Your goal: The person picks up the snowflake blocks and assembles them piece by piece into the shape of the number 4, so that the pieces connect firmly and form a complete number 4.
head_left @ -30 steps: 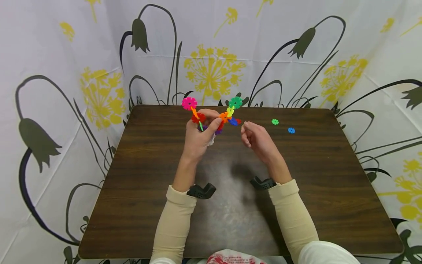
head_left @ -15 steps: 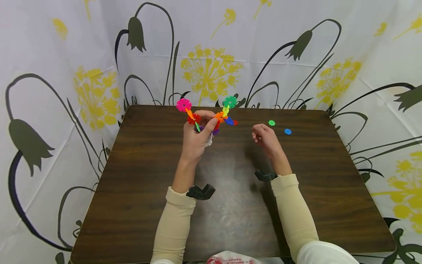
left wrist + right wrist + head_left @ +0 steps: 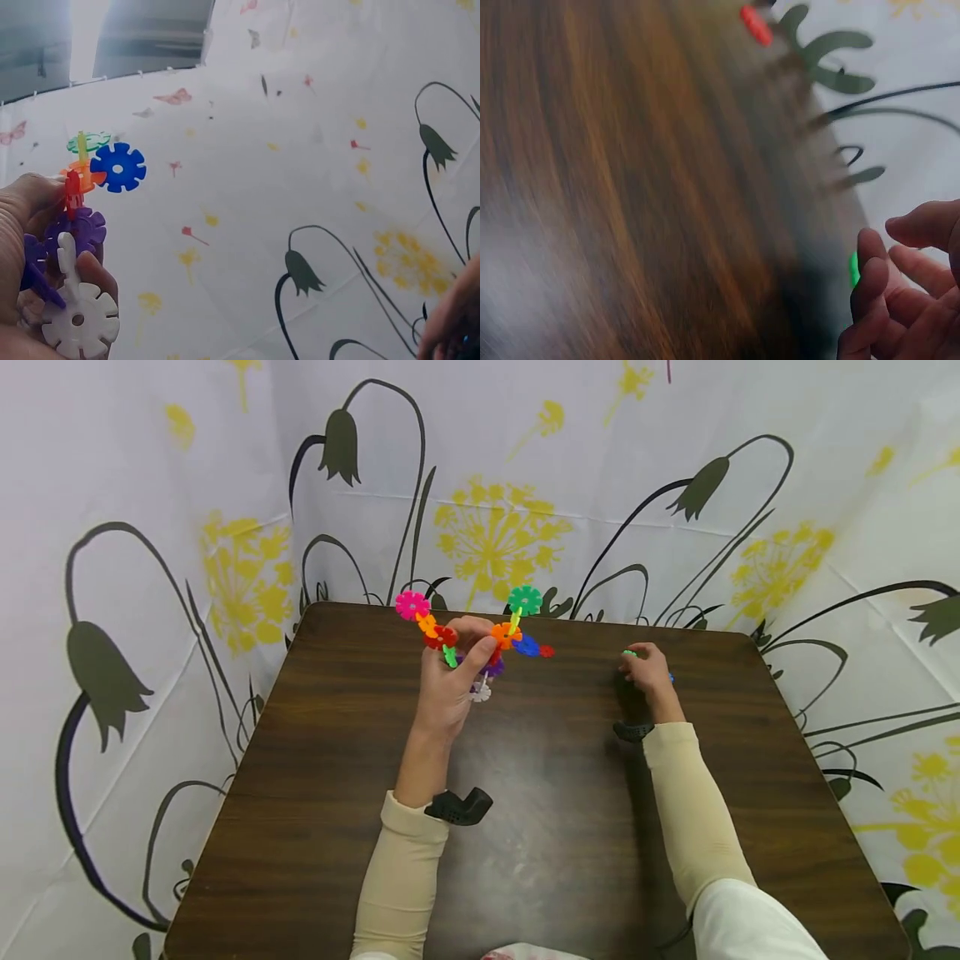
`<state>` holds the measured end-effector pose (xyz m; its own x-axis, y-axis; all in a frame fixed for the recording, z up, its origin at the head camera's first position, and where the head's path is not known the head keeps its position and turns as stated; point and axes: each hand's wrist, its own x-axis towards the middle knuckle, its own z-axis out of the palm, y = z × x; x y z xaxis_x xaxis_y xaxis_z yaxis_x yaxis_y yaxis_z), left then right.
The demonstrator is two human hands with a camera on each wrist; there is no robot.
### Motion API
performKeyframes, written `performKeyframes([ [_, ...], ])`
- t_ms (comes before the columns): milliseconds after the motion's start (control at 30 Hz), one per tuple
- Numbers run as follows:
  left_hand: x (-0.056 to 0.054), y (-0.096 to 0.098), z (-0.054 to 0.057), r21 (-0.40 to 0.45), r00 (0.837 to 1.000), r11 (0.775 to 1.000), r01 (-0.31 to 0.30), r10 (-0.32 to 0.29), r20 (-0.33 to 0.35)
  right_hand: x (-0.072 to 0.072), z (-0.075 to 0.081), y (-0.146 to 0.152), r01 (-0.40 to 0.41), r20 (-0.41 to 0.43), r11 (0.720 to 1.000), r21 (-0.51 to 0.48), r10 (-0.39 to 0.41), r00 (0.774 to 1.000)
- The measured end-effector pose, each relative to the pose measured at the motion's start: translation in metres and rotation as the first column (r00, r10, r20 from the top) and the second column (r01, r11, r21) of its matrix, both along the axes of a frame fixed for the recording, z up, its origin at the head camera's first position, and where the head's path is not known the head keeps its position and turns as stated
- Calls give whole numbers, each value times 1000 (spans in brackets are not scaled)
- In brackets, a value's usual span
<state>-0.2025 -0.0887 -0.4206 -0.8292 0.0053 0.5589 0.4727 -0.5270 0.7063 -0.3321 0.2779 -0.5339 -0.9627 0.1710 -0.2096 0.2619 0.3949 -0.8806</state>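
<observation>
My left hand [image 3: 448,681] holds a chain of interlocking plastic flower discs [image 3: 506,635] up above the table. In the left wrist view, a white disc [image 3: 81,321] is lowest, with purple discs [image 3: 84,229], a red one, an orange one and a blue disc [image 3: 118,168] above. Its other branch ends in a pink disc [image 3: 412,605]. My right hand [image 3: 649,670] is at a green disc [image 3: 630,652] near the table's back edge; thumb and fingertips stand apart in the right wrist view, that disc [image 3: 854,270] partly hidden behind them. A blue disc [image 3: 672,678] peeks out beside the hand.
The dark wooden table [image 3: 555,827] stretches under both arms. On it, by the back edge, lies a small red disc [image 3: 547,652]. A white curtain [image 3: 240,460] printed with flowers hangs behind the table.
My right hand has moved right and away from the held chain to the loose green disc, covering part of the blue one. My left hand keeps its hold, the chain slightly turned.
</observation>
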Motion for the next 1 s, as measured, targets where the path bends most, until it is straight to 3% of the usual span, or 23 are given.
performKeyframes([
  [233, 1, -1, 4, 32, 999, 999, 26, -25, -37, -13, -10, 7, 44, 56, 998, 35, -46, 997],
  [433, 1, -2, 2, 20, 1000, 1000, -1, 1, 10, -12, -8, 3, 83, 80, 975, 207, -101, 992],
  [533, -1, -3, -2, -2, 999, 1000, 1, -1, 48, -11, -7, 1, 94, 103, 967, 237, -121, 987],
  [900, -5, -4, -8, -25, 996, 1000, -4, 6, 92, -16, -10, -2, 59, 92, 949, 310, -92, 991],
  [1000, -6, -4, -8, -29, 997, 999, -13, 16, 79, -17, -8, -1, 40, 104, 959, 281, -72, 992],
])
